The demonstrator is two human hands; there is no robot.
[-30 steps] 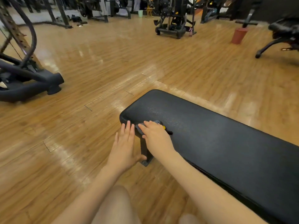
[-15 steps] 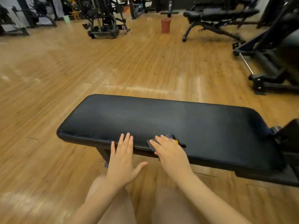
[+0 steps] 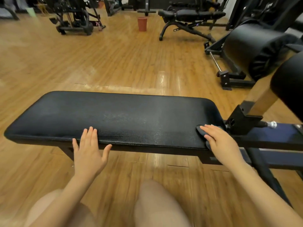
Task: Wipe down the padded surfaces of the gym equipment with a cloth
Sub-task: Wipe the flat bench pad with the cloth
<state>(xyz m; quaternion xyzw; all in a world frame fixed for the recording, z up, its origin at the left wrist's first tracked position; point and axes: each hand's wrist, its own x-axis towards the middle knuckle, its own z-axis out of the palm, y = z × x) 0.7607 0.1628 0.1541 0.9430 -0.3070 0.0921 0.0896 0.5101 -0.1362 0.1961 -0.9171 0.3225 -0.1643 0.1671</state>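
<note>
Head view: right hand (image 3: 221, 141) flat on dark cloth (image 3: 200, 131), grainy bench pad (image 3: 131, 118); left hand (image 3: 89, 153) fingers splayed.

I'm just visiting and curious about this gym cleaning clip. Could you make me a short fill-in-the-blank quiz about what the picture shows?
1. The right hand presses a dark cloth onto the bench pad near its ____ end.
2. The left hand rests on the pad's near edge with its fingers ____.
3. The floor is made of ____.
4. A reddish-brown ____ stands on the floor in the background.

Missing words: right; straight; wood; cup
</note>
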